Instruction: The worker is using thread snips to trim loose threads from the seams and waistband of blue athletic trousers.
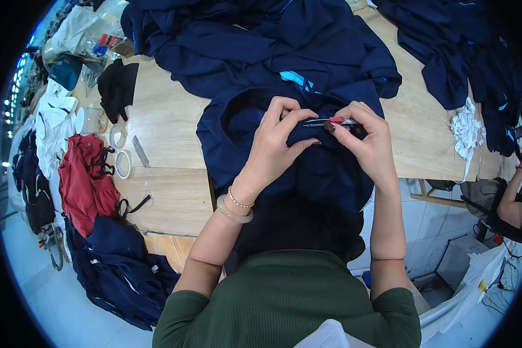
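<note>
A navy garment (pixel 330 174) hangs over the table's near edge and lies across my lap, with a round opening at its left part. My left hand (pixel 272 142) pinches its fabric between thumb and fingers, close to the middle of the garment. Small thread snips (pixel 336 120) with a red part and thin metal blades are in my right hand (pixel 368 136). The blades point left, toward the fingers of my left hand, right above the cloth. Just beyond lies a bright blue label or patch (pixel 293 77).
More navy garments (pixel 261 52) are heaped at the back, others (pixel 446 52) at the far right. On the wooden table (pixel 168 133), tape rolls (pixel 123 164) and a red garment (pixel 90 180) lie left. White crumpled cloth (pixel 467 130) hangs right. Another person's arm (pixel 510 197) shows at the right edge.
</note>
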Tool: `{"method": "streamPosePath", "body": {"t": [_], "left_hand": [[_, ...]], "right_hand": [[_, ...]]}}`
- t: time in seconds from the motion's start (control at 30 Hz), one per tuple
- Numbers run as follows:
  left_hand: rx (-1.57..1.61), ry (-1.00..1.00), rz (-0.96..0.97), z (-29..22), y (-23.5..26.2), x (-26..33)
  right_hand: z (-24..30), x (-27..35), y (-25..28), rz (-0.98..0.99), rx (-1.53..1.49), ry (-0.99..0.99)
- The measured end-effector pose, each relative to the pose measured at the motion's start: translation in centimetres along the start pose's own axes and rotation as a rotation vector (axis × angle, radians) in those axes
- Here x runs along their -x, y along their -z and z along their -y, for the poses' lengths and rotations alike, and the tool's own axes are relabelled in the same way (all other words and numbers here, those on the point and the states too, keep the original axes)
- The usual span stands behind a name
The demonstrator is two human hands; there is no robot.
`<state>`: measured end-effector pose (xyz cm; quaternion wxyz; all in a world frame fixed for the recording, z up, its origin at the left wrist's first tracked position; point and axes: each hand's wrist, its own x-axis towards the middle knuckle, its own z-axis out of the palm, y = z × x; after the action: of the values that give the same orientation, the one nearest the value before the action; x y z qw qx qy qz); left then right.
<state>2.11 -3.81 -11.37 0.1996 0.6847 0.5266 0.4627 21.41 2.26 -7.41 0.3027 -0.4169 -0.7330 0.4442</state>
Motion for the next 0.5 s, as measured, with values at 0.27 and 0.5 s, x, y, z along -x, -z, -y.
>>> {"method": "streamPosePath", "body": {"t": [0.27,0.5], "left_hand": [[-0.071,0.124,0.099,0.3,0.1,0.3],[-0.038,0.119,0.101,0.2,0.4,0.6]], "right_hand": [[-1.9,0.1,0.0,-0.068,-0.855,-0.032],[-2.7,-0.1,3.6,-0.245,-1.0,0.068]]}}
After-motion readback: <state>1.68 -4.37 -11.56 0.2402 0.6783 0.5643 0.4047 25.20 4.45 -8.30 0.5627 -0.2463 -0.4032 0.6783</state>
